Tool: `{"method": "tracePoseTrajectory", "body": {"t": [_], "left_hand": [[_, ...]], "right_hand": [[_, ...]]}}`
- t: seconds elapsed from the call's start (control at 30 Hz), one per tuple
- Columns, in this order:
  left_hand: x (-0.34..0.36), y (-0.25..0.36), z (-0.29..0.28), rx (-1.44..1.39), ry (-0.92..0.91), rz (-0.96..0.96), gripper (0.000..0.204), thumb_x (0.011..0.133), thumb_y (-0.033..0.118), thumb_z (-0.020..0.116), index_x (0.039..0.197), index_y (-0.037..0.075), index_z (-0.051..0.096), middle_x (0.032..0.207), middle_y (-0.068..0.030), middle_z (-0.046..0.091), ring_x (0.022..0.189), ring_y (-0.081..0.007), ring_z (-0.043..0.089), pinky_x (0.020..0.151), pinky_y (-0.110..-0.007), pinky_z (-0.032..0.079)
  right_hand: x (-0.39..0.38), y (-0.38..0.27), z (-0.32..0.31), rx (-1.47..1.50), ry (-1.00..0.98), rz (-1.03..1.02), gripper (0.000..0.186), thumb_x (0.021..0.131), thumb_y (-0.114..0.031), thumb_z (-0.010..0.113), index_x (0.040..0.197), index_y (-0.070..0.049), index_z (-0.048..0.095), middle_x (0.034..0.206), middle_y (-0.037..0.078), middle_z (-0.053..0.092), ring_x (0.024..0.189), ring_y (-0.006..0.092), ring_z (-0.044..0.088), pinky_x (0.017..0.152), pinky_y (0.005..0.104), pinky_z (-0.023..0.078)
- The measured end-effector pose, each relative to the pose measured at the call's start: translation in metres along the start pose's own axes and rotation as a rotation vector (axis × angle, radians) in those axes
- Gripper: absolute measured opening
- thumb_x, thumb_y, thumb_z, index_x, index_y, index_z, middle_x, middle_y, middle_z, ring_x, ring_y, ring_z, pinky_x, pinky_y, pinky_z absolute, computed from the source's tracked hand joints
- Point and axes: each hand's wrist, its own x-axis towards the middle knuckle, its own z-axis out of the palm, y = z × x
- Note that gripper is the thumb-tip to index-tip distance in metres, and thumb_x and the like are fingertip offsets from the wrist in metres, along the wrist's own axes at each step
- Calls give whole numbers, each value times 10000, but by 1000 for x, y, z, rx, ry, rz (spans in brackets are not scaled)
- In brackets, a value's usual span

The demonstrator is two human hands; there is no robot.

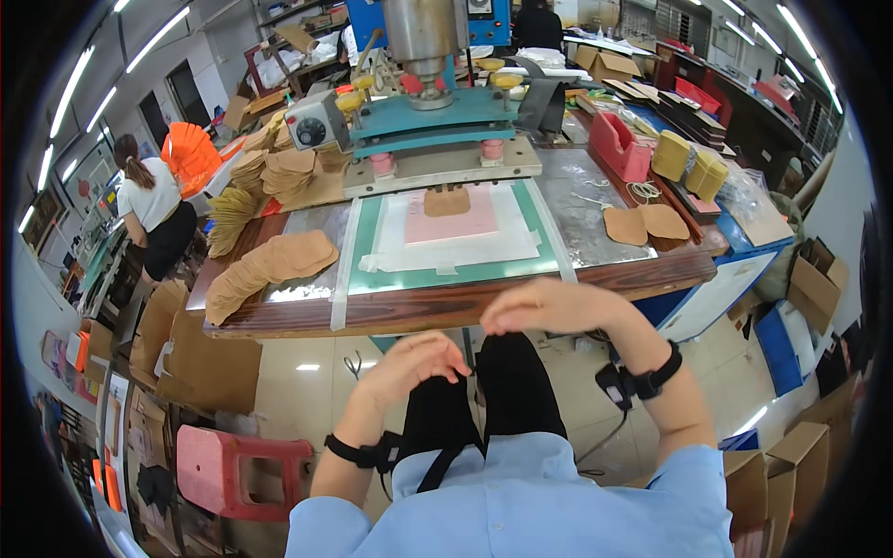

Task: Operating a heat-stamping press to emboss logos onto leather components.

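Both hands hover over my lap, just in front of the table's wooden edge, with nothing seen in either. My left hand (419, 361) has its fingers loosely bent and a little apart. Higher and closer to the table, my right hand (544, 307) hangs with relaxed, slightly bent fingers. Beyond them, a tan leather-like piece (448, 203) lies on a pink sheet (465, 228), partly under the raised teal plates of a press (433, 116). A fanned row of tan pieces (270, 268) lies on the table's left; two more pieces (625, 226) lie right.
A green mat (372, 284) is taped beneath the press. On the right stand a pink holder (619, 149) and yellow blocks (688, 166). A red stool (209, 470) and cardboard boxes (209, 367) are at the left. Another person (153, 205) sits farther left.
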Motion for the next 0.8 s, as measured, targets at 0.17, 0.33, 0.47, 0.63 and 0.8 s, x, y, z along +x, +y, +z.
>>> {"method": "tracePoseTrajectory", "body": {"t": [0.17, 0.33, 0.47, 0.63, 0.8], "left_hand": [[45, 72, 0, 296, 296, 339, 258, 959, 208, 453, 959, -20, 574, 796, -114, 625, 747, -194, 617, 681, -303, 488], [67, 73, -36, 505, 454, 325, 234, 944, 187, 477, 957, -15, 595, 766, -64, 613, 744, -133, 583, 680, -258, 460], [67, 66, -33, 606, 443, 331, 220, 936, 176, 495, 947, -13, 606, 749, -60, 614, 731, -124, 574, 688, -244, 454], [71, 68, -36, 299, 573, 373, 268, 928, 206, 532, 1039, -36, 563, 922, -88, 630, 876, -150, 594, 813, -282, 471], [67, 82, -43, -35, 544, 278, 307, 916, 210, 561, 1109, -27, 526, 1077, -109, 603, 1004, -186, 585, 895, -320, 461]], "right_hand": [[83, 22, -32, -572, 200, -6, 358, 922, -275, 456, 1146, -30, 588, 1132, 166, 596, 1054, 338, 553, 938, 390, 408], [135, 39, -41, -882, 280, 179, 445, 935, -332, 389, 1297, -90, 480, 1403, 161, 379, 1295, 330, 341, 1051, 423, 291], [156, 58, -55, -821, 285, 257, 508, 942, -369, 358, 1383, -118, 368, 1478, 136, 260, 1380, 284, 202, 1096, 427, 219], [154, 75, -62, -831, 327, 46, 471, 957, -320, 361, 1380, -112, 363, 1472, 136, 276, 1366, 262, 253, 1091, 418, 240], [116, 30, -14, -706, 355, -389, 416, 951, -240, 419, 1339, -88, 414, 1414, 127, 367, 1261, 284, 399, 1032, 403, 329]]}}
